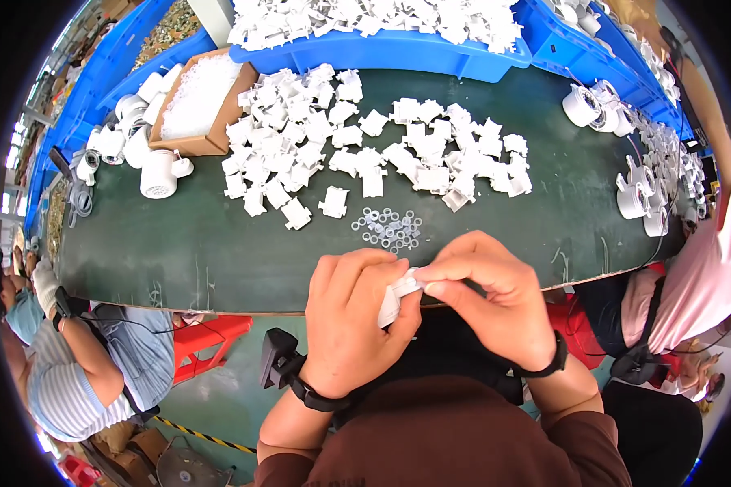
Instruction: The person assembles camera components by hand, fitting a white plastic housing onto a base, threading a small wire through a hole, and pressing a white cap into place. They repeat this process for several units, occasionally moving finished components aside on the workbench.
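Over the table's near edge, my left hand (pixel 345 316) is closed round a small white plastic part (pixel 390 307), which shows between thumb and fingers. My right hand (pixel 499 296) pinches with thumb and forefinger at the far end of that part; what lies between those fingertips is too small to make out. Just beyond my hands lies a little heap of translucent rings (pixel 391 230). Farther off, loose white plastic housings (pixel 280 134) are spread in one pile to the left and a second group of white housings (pixel 439 158) to the right.
A cardboard box (pixel 195 144) of small clear pieces stands at the left beside white round lamp-like units (pixel 161 174). A blue bin (pixel 382 55) full of white parts spans the back. More white units (pixel 643 195) lie right. People sit at both sides; a red stool (pixel 211 341) stands left.
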Demonstrator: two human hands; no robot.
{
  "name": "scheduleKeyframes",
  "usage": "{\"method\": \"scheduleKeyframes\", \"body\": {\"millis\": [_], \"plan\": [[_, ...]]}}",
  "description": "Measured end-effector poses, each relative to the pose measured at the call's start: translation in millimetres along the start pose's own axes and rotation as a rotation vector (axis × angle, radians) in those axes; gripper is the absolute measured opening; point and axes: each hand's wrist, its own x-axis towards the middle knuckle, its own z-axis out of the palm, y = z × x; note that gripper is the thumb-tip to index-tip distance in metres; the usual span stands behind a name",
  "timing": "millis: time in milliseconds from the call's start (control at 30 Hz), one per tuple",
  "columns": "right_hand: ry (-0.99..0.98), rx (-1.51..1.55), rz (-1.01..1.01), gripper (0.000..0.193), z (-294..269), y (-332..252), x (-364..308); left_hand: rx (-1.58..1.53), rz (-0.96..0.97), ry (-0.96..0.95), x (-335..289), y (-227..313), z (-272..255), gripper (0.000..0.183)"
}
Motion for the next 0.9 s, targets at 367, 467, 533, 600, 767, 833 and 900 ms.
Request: {"method": "scheduleKeyframes", "body": {"millis": [367, 467, 533, 600, 767, 833, 900], "plan": [[-0.021, 0.311, 0.088, 0.013, 17.2, 11.8, 0.6, -0.010, 0.082, 0.019, -3.4, -3.7, 4.7, 0.043], [-0.004, 0.391, 0.185, 0.013, 20.1, 11.6, 2.6, -0.018, 0.065, 0.043, -5.8, -6.2, 9.2, 0.041], [-0.003, 0.459, 0.243, 0.015, 20.3, 9.9, 2.3, -0.014, 0.060, 0.094, -7.7, -7.6, 10.5, 0.041], [-0.001, 0.545, 0.215, 0.020, 17.1, 6.5, -1.0, -0.041, 0.099, 0.144, -8.1, -9.9, 12.1, 0.040], [-0.019, 0.430, 0.131, 0.020, 18.4, 8.9, 2.2, -0.048, 0.122, 0.172, -4.3, -12.4, 10.1, 0.035], [0.006, 0.387, 0.134, 0.016, 20.0, 7.0, 1.2, -0.047, 0.121, 0.096, -2.4, -9.5, 6.2, 0.032], [-0.002, 0.411, 0.161, 0.014, 22.9, 8.2, -0.4, -0.065, 0.140, 0.052, -3.0, -11.5, 0.0, 0.033]]}}
